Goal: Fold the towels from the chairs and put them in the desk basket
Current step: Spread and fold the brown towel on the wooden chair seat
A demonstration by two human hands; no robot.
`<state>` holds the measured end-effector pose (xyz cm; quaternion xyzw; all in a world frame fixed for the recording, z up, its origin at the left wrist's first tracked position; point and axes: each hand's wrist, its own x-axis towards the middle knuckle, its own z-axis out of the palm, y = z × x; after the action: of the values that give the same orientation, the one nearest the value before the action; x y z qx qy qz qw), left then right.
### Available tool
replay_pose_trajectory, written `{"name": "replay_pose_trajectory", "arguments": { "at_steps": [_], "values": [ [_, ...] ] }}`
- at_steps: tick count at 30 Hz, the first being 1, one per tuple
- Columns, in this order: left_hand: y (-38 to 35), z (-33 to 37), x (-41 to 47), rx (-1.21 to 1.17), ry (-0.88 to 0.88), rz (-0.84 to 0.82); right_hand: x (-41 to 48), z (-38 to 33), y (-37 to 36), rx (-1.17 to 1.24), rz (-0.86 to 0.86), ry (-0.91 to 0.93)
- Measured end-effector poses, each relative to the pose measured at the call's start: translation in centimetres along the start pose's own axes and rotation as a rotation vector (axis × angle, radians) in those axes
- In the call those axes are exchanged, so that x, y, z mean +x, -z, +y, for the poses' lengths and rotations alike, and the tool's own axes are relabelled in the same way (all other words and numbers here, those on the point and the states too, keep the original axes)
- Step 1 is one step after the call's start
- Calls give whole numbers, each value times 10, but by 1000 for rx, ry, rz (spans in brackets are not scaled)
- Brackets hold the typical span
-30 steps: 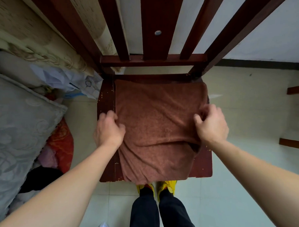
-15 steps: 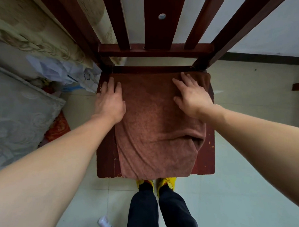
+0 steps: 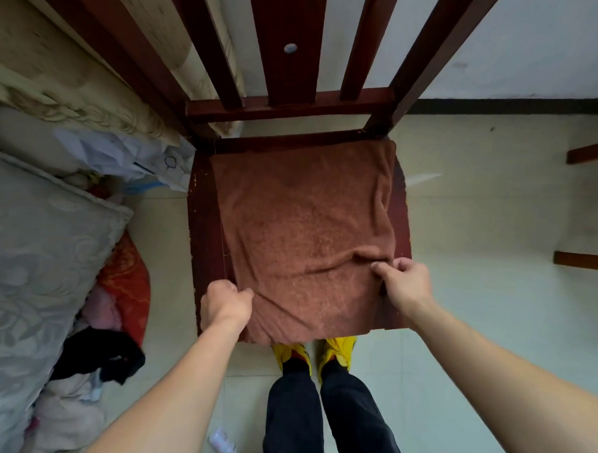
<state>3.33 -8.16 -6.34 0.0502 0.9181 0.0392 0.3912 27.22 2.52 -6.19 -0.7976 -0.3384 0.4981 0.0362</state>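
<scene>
At the near edge of the view, the person's yellow shoes [image 3: 337, 348] stand on the tiled floor [image 3: 474, 336], close against the front of the wooden chair [image 3: 394, 316]. Just beyond, the left hand [image 3: 226, 305] is clenched on the near-left edge of the brown towel [image 3: 304, 226], fingers curled round the cloth. The right hand [image 3: 404, 285] pinches the near-right edge, where a raised ridge of fabric bunches at the fingertips.

The towel lies spread across the seat [image 3: 203, 222], its front hem draped over the front rail. Gripping both near corners at once likely keeps the edge taut and level, so it can be carried toward the far edge for a half fold. The far hem lies below the backrest slats [image 3: 287, 71]. The desk basket is not in view.
</scene>
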Motion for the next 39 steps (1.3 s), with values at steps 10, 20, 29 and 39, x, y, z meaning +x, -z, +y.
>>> {"name": "replay_pose_trajectory", "arguments": {
  "at_steps": [10,20,29,39],
  "values": [
    [20,2,18,-54,-69,236,31,-29,10,-128,55,133],
    [12,-9,11,-8,-129,147,18,9,22,-34,15,118],
    [-21,-80,-36,-333,301,161,-32,90,17,43,149,-243],
    [-54,-91,-47,-721,307,-312,-47,117,-23,72,-179,-54]
  ]
}}
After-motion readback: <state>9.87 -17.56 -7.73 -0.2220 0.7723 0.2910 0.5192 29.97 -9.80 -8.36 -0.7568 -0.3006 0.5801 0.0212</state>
